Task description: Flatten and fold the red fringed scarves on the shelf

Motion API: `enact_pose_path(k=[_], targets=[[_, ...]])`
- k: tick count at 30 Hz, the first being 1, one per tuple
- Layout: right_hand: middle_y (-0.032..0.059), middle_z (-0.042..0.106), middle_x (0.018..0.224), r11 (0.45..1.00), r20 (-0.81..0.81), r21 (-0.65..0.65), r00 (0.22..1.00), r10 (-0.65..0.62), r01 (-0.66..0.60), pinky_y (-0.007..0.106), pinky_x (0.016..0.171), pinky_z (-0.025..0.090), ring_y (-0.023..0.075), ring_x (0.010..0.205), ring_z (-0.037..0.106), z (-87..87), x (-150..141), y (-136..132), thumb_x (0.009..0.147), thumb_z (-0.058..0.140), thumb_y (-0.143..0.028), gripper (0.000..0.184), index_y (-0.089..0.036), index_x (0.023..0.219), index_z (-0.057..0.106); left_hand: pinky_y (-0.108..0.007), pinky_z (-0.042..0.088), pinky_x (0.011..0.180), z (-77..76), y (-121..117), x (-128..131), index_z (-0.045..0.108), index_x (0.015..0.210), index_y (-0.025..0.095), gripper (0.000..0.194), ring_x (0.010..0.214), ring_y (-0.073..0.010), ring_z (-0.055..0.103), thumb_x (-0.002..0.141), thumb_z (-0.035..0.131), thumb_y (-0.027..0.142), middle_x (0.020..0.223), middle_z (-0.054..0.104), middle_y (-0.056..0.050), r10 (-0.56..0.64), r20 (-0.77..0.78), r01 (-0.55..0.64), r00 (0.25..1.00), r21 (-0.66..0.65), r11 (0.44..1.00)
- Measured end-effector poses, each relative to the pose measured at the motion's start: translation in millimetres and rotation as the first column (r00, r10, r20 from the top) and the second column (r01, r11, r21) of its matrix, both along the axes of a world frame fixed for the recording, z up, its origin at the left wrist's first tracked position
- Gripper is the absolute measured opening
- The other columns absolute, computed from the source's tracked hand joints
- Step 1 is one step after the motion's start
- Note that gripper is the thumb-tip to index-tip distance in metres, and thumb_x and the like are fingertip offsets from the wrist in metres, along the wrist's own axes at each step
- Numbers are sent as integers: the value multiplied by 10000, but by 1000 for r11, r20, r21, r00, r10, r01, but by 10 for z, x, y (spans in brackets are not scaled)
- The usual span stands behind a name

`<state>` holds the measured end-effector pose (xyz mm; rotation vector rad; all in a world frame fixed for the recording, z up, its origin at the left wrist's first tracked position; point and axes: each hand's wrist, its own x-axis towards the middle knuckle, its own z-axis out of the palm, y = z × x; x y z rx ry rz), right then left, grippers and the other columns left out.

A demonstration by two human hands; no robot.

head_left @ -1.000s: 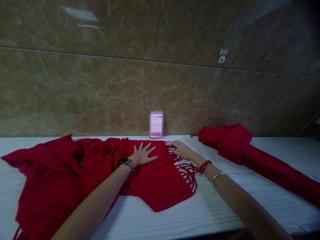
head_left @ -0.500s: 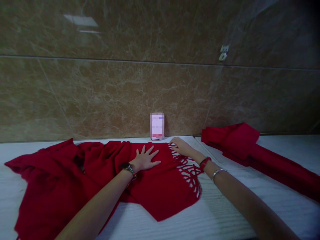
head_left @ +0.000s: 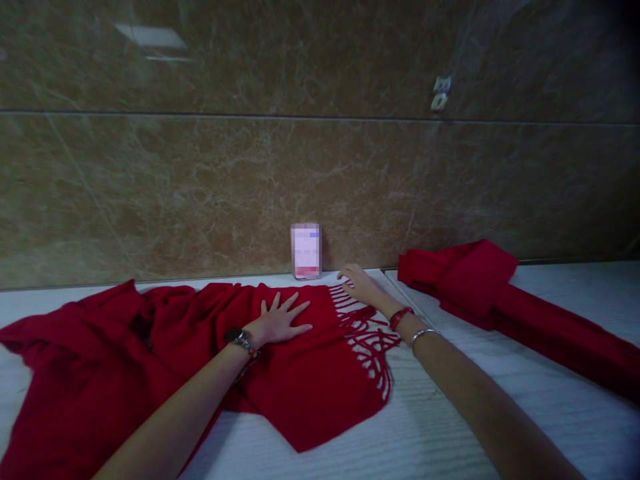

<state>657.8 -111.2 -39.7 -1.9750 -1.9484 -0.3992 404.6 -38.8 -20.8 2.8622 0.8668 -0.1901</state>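
A red scarf (head_left: 305, 387) lies on the white wood-grain surface, bunched in folds at the left and spread flat at the middle. My left hand (head_left: 278, 323) rests flat on its smooth part, fingers spread. At the scarf's right end is a fringe (head_left: 371, 357) of thin red strands; the upper ones lie fairly straight, the lower ones curl and cross. Over the top strands, near the back edge, is my right hand (head_left: 362, 284), its fingers slightly bent and apart. The strands under its palm are hidden.
A phone (head_left: 307, 252) with a blurred screen leans upright against the brown marbled tile wall (head_left: 225, 193) behind the scarf. Another folded red cloth (head_left: 480, 287) stretches along the right side. A seam (head_left: 407, 293) crosses the white surface (head_left: 440, 420). White fittings (head_left: 440, 93) sit on the wall.
The upper fringe strands lie straighter and show more fully. My right hand has shifted slightly off them toward the back. The whole view has moved a little; my left hand stays flat.
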Motion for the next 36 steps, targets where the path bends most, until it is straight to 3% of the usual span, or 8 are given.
enact_pose_path(k=[4, 12, 15, 18, 21, 30, 34, 36], targets=[[53, 607, 884, 996, -20, -69, 999, 49, -51, 245, 790, 376, 150, 845, 516, -67, -183, 152, 758, 476, -140, 131, -164, 817, 591, -672, 53, 959, -14, 5, -1, 178, 1376, 386, 770, 1303, -421, -2, 713, 230, 773, 1479, 72, -7, 2, 0, -2, 1000, -7, 1000], [110, 613, 811, 982, -35, -26, 981, -190, 190, 283, 775, 381, 184, 830, 539, 107, 286, -259, 741, 417, -56, 183, -125, 734, 586, -689, 50, 946, -63, 60, 6, 177, 1374, 391, 764, 1298, -436, 7, 713, 246, 769, 1480, 73, -3, 9, 27, -8, 1000, -23, 1000], [87, 612, 887, 994, -43, -32, 993, -109, 108, 268, 804, 380, 167, 876, 526, 207, 72, -308, 739, 430, -66, 182, -136, 798, 587, -695, 74, 938, -64, 57, 11, 225, 1369, 372, 683, 1298, -439, 25, 774, 244, 705, 1481, 80, -24, 4, 85, -10, 996, 67, 998], [27, 609, 865, 983, -60, -131, 991, 121, -128, 235, 754, 395, 133, 804, 526, 215, -277, -337, 725, 468, -90, 168, -172, 819, 581, -651, 71, 975, -41, -18, 33, 264, 1367, 336, 569, 1315, -396, 27, 855, 238, 583, 1484, 42, -40, -99, 176, 54, 979, 244, 968], [34, 586, 795, 905, -61, -232, 934, 352, -356, 256, 704, 398, 144, 734, 499, 161, -464, -459, 719, 468, -99, 125, -165, 762, 566, -631, 117, 981, -35, -128, 72, 229, 1372, 355, 591, 1316, -382, 77, 842, 223, 617, 1480, 91, -39, -166, 125, 144, 978, 169, 975], [63, 558, 784, 971, 15, -219, 994, 104, -98, 301, 739, 407, 171, 763, 502, 195, 193, -1191, 726, 461, -103, 115, -162, 724, 559, -666, 99, 953, -84, -175, 112, 216, 1372, 363, 705, 1301, -425, 62, 765, 234, 722, 1472, 120, -53, -139, 77, 134, 987, 58, 989], [58, 551, 847, 963, -77, -36, 961, 264, -268, 320, 791, 400, 179, 852, 487, 271, -138, -1137, 714, 460, -89, 141, -179, 788, 540, -652, 106, 961, -96, -143, 126, 235, 1371, 347, 671, 1301, -420, 82, 792, 238, 686, 1468, 146, -58, -147, 83, 140, 986, 82, 987], [49, 548, 844, 918, -89, -88, 921, 378, -386, 306, 766, 400, 170, 824, 476, 255, -420, -1023, 705, 463, -89, 147, -181, 796, 532, -643, 109, 967, -116, -115, 135, 244, 1369, 347, 652, 1303, -412, 88, 804, 234, 671, 1466, 161, -55, -154, 90, 146, 984, 95, 985]])
